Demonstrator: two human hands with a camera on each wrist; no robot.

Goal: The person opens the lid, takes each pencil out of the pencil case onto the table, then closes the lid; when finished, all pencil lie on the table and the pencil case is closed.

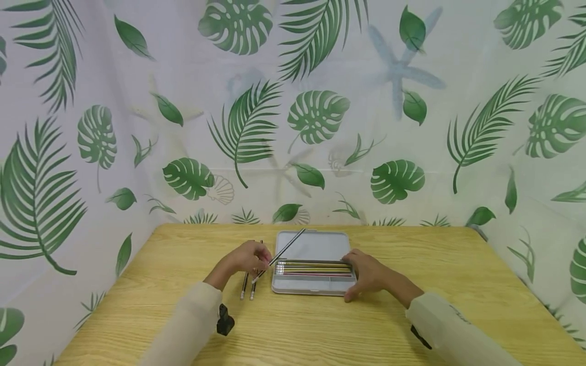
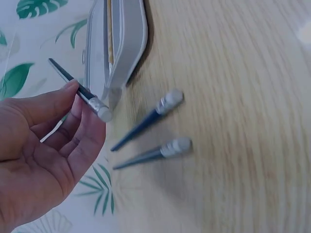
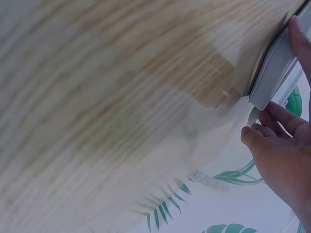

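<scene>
My left hand pinches a dark pencil between thumb and fingers. In the left wrist view its white eraser end points toward the table and the shaft slants up and away. An open grey pencil case lies to the right, its lid folded back. Several pencils lie side by side in its back compartment. My right hand grips the case's right end, thumb at the front corner and fingers at the back. Below my left hand, two dark eraser-tipped pencils lie on the table.
The wooden table runs back to a leaf-patterned curtain, which also hangs at both sides. A black device sits at my left sleeve, and another dark piece at my right sleeve.
</scene>
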